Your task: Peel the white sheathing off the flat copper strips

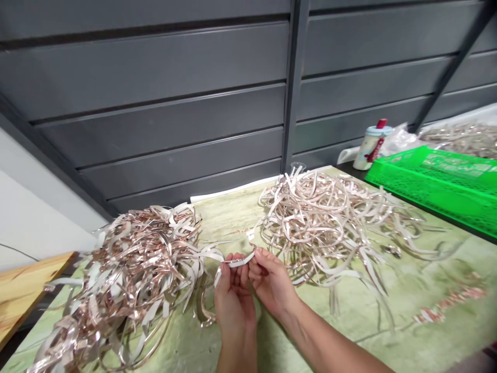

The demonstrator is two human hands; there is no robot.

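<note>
Between my two hands a thin white and rose-gold strip (237, 263) is stretched near the middle of the table. My left hand (233, 287) grips it between thumb and fingers. The fingers of my right hand (269, 274) pinch its other end. To the left lies a large tangled pile of shiny rose-gold and white strips (143, 259), its nearest ends reaching close to my left hand. Beyond my right hand, a second loose heap of curled strips (318, 223) spreads over the green-patterned table (423, 274).
A bright green plastic basket (446, 191) stands at the right, with a cup with a blue lid (373, 145) behind it. Small pinkish pieces (450, 304) lie at the right. A wooden board (27, 290) is at the far left. Grey panels (174, 103) rise behind the table.
</note>
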